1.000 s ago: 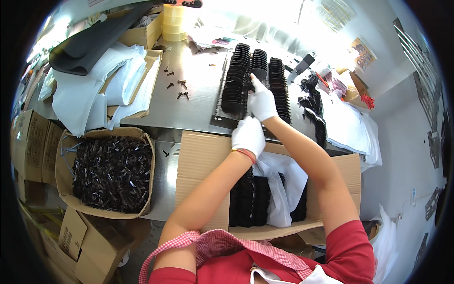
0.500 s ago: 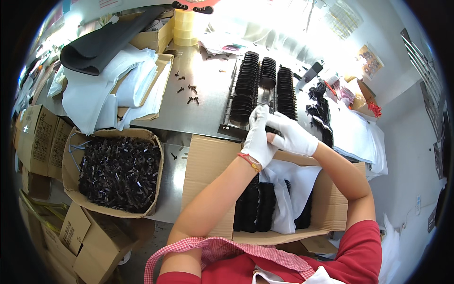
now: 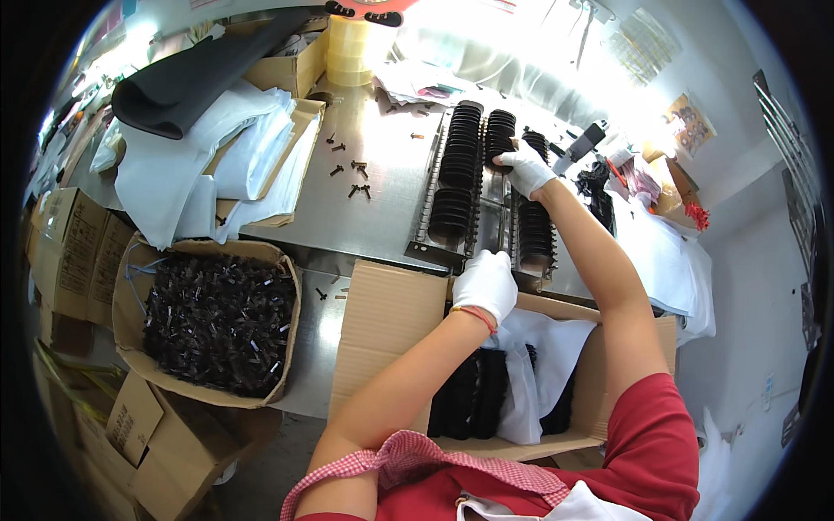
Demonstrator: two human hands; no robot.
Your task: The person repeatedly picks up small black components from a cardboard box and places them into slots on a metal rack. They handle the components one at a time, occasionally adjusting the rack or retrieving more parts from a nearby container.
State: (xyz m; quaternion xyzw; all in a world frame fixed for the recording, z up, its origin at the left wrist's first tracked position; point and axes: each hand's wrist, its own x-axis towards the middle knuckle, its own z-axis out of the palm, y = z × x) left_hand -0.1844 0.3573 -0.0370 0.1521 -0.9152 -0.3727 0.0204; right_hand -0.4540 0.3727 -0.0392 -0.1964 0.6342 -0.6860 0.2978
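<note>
A metal rack (image 3: 434,250) on the steel table carries three rows of thin black discs (image 3: 455,152), standing on edge. My right hand (image 3: 530,171), in a white glove with bare fingertips, reaches to the shorter middle row. Its thumb and fingers close on the near discs (image 3: 499,135) of that row. At the rack's near end is my left hand (image 3: 486,285), white-gloved too, fingers curled together; what they hold, if anything, is hidden. Below both arms an open cardboard box (image 3: 382,317) contains black bundled pieces (image 3: 473,391) and white sheeting (image 3: 526,382).
To the left, a carton (image 3: 291,347) is full of small dark pieces. White sheets (image 3: 187,165) and a rolled black sheet (image 3: 174,91) lie behind it. Several loose screws (image 3: 358,165) are scattered left of the rack. A black-and-grey tool (image 3: 584,143) lies to its right.
My hands have parted from over the rack's near end. The right has moved far and right to the middle row; the left has drawn back toward me.
</note>
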